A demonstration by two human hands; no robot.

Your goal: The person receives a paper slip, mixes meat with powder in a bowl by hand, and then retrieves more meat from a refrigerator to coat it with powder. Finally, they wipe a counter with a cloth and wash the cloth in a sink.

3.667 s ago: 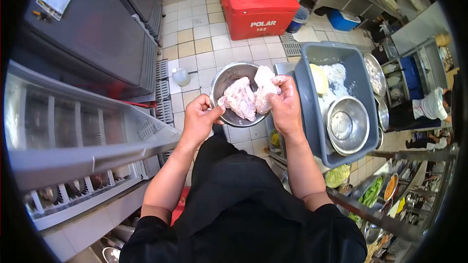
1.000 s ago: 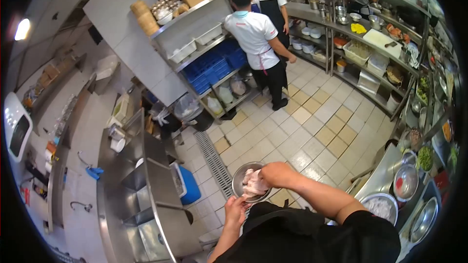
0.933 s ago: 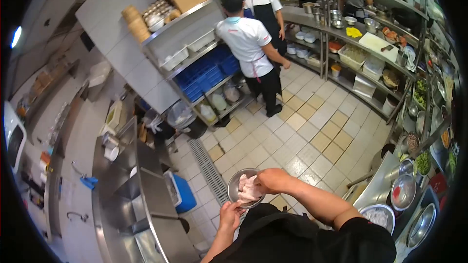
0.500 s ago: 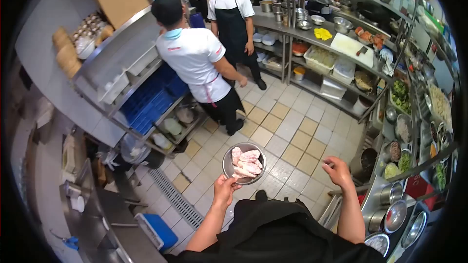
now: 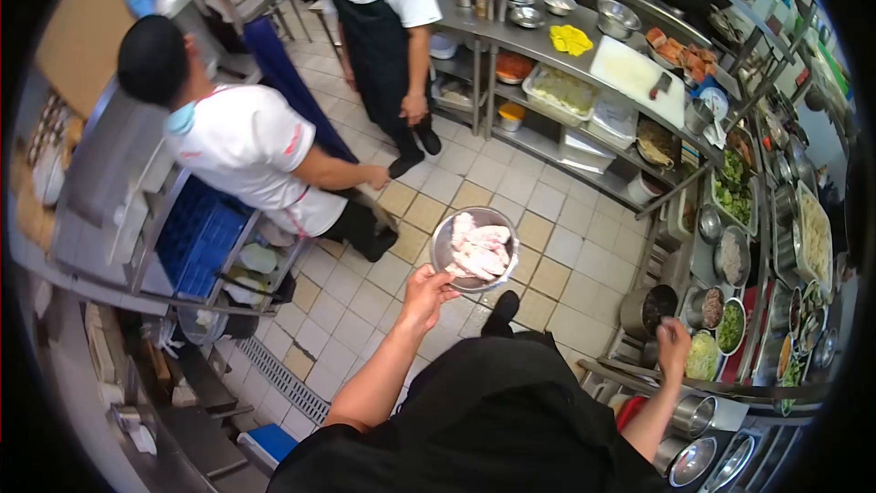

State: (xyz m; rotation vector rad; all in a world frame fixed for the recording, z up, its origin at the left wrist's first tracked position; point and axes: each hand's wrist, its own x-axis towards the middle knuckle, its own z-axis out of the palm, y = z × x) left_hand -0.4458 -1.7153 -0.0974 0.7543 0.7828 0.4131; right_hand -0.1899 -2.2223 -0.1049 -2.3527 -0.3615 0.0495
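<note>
My left hand (image 5: pixel 427 298) grips the near left rim of a round metal bowl (image 5: pixel 498 218), with fingers closed on its edge. Several pale pink raw chicken pieces (image 5: pixel 477 246), which look like wings, lie in the bowl. The bowl is held out in front of me above the tiled floor. Off to the right, my right hand (image 5: pixel 673 344) is empty, its fingers loosely bent and apart. It hangs near a dark-filled metal pot (image 5: pixel 650 303) and a container of shredded pale green vegetable (image 5: pixel 703 356).
A co-worker in a white shirt (image 5: pixel 251 141) stands front left by blue crates (image 5: pixel 196 237). Another in a dark apron (image 5: pixel 379 46) stands ahead. A steel counter with a white cutting board (image 5: pixel 630 73) and cleaver (image 5: pixel 660 85) runs at back right. A floor drain (image 5: pixel 283 379) lies left.
My view has turned and moved forward; the co-workers appear closer and further left. The bowl stays in my left hand. My right hand has swung outward to the right, nearer the side counter.
</note>
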